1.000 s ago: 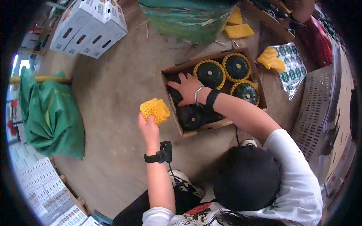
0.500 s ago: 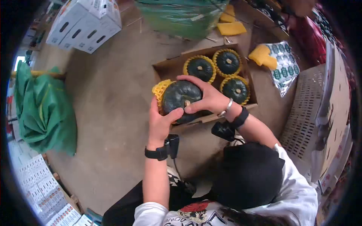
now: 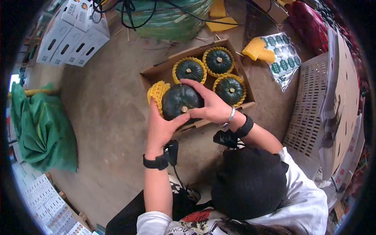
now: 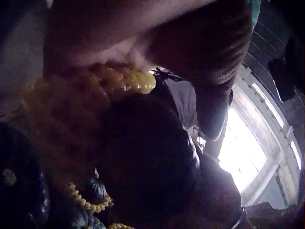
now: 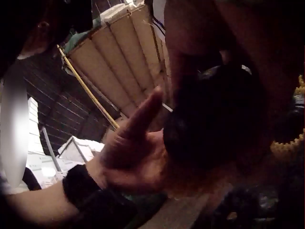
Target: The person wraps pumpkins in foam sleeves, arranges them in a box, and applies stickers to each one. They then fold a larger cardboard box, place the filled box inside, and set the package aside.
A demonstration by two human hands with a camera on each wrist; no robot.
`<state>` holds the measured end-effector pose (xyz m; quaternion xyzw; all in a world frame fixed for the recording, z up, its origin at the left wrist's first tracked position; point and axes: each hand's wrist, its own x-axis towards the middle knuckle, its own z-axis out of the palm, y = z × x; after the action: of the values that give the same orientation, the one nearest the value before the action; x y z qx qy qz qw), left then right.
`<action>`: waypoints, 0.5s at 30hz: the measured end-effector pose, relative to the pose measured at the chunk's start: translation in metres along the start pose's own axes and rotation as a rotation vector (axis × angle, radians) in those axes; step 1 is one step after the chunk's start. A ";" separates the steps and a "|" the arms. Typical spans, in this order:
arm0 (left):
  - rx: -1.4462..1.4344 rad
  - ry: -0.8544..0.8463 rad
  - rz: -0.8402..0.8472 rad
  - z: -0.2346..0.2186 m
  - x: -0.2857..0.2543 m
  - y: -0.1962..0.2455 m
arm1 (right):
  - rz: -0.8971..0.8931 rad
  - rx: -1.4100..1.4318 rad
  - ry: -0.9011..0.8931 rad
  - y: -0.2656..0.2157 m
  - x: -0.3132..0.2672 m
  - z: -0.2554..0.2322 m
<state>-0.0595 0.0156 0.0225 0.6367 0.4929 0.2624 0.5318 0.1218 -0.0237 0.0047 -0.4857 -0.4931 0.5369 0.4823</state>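
Observation:
A dark green pumpkin (image 3: 180,96) with a pale stem is held up over the near left part of a cardboard box (image 3: 168,62). My right hand (image 3: 213,107) grips it from the right, thumb close to the stem. From the left, my left hand (image 3: 158,127) holds a yellow foam net (image 3: 158,91) against its side, thumb on the pumpkin's near edge. Behind it in the box sit three pumpkins in yellow nets: one at back left (image 3: 189,71), one at back right (image 3: 219,61), one at near right (image 3: 229,90). Both wrist views are dark; the left shows the net (image 4: 119,78) under the hand.
More yellow nets (image 3: 256,50) lie on a printed plastic bag (image 3: 282,58) right of the box. A perforated crate (image 3: 307,103) stands farther right. A green wrapped bundle (image 3: 168,23) is behind, white cartons (image 3: 74,35) back left, a green sack (image 3: 43,129) at left.
My right hand has lifted a bare pumpkin from the box's left side and brought it to the net in my left hand. During the last half second the net and pumpkin have stayed together.

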 end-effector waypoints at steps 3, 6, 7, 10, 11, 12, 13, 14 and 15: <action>-0.206 -0.080 -0.079 -0.007 0.001 -0.002 | 0.035 0.030 -0.148 0.000 0.007 -0.014; -0.126 -0.153 -0.057 -0.007 -0.004 -0.008 | 0.082 -0.012 -0.233 0.002 0.009 -0.015; -0.208 -0.190 -0.109 -0.005 -0.006 -0.006 | 0.043 -0.139 -0.208 0.004 0.009 -0.012; -0.109 -0.210 -0.107 -0.006 -0.009 0.001 | -0.048 -0.350 -0.160 0.004 0.010 -0.003; 0.072 -0.197 -0.058 -0.006 -0.011 0.001 | -0.010 -0.390 -0.170 0.003 0.010 -0.002; 0.071 -0.195 -0.058 -0.007 -0.010 -0.004 | 0.025 -0.433 -0.180 -0.001 0.010 -0.001; -0.067 -0.197 -0.071 -0.008 -0.008 -0.012 | -0.019 -0.472 -0.115 -0.006 0.008 0.004; -0.204 -0.202 -0.089 -0.009 -0.008 -0.017 | -0.017 -0.470 -0.116 -0.006 0.009 0.005; -0.203 -0.201 -0.091 -0.011 -0.009 -0.013 | 0.071 -0.403 -0.008 -0.005 0.013 0.006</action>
<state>-0.0766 0.0111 0.0153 0.5798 0.4363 0.2214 0.6515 0.1152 -0.0111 0.0094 -0.5873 -0.5750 0.4461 0.3541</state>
